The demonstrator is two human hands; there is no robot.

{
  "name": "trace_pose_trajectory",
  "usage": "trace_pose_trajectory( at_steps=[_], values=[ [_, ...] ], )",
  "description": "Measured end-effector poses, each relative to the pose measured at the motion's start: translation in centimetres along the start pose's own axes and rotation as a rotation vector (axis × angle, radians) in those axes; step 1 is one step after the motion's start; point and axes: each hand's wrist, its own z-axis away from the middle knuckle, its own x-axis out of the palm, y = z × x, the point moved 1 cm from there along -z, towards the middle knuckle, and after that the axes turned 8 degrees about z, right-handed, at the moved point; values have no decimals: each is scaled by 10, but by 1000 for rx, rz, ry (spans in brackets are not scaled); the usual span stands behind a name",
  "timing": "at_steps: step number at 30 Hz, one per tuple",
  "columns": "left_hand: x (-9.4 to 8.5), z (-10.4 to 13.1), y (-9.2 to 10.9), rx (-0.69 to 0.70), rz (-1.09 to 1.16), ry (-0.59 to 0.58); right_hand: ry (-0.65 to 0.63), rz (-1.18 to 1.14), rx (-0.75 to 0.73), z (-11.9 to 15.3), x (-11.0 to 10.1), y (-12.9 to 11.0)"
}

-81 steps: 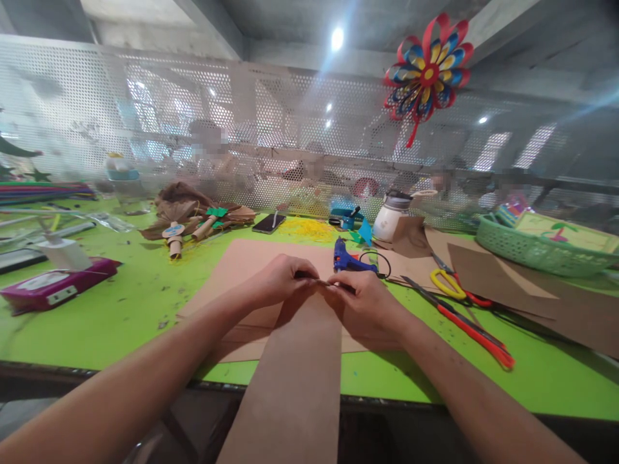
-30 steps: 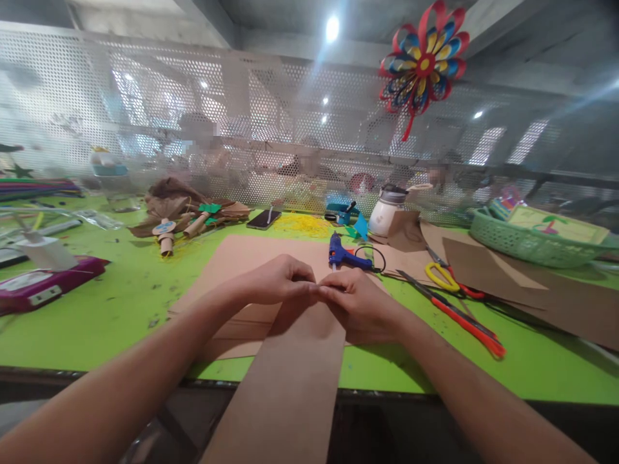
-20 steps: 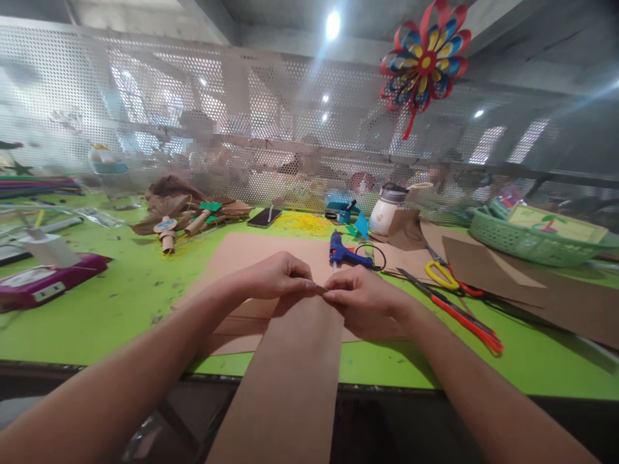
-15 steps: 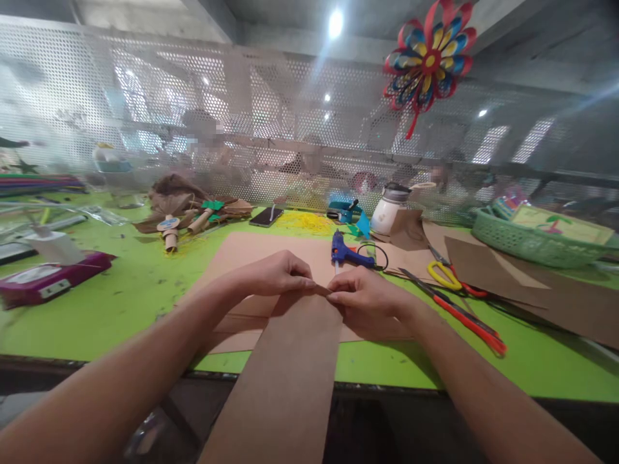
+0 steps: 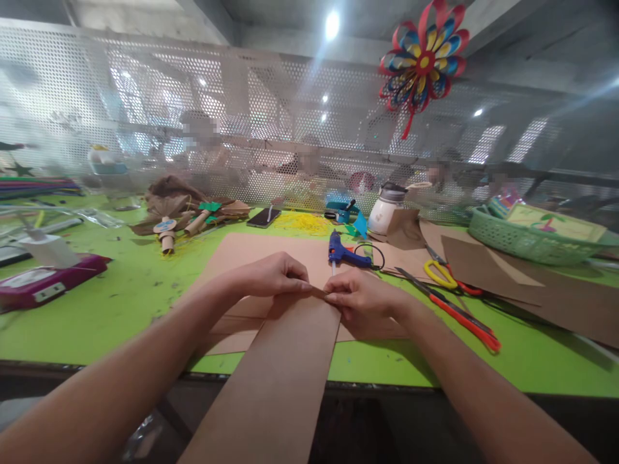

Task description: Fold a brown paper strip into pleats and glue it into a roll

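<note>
Grip pinched closed, left hand (image 5: 276, 276) and right hand (image 5: 363, 298) hold the paper strip (image 5: 280, 374) by its far edge, likely steadying it, glue gun (image 5: 351, 257) just beyond.

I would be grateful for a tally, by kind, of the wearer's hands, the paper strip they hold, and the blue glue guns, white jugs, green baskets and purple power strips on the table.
Bare left hand and bare right hand: 2
Long brown paper strip: 1
Blue plastic glue gun: 1
White jug with grey lid: 1
Green plastic basket: 1
Purple power strip: 1
Total: 7
</note>
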Motion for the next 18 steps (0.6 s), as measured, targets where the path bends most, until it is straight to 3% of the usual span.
trace_pose_trajectory(
  at_steps=[6, 18],
  values=[
    [-5, 4, -5, -31, 32, 15, 116, 112, -4, 2, 1, -3],
    [-7, 3, -7, -4, 18, 2, -35, -130, 61, 5, -2, 4]
  ],
)
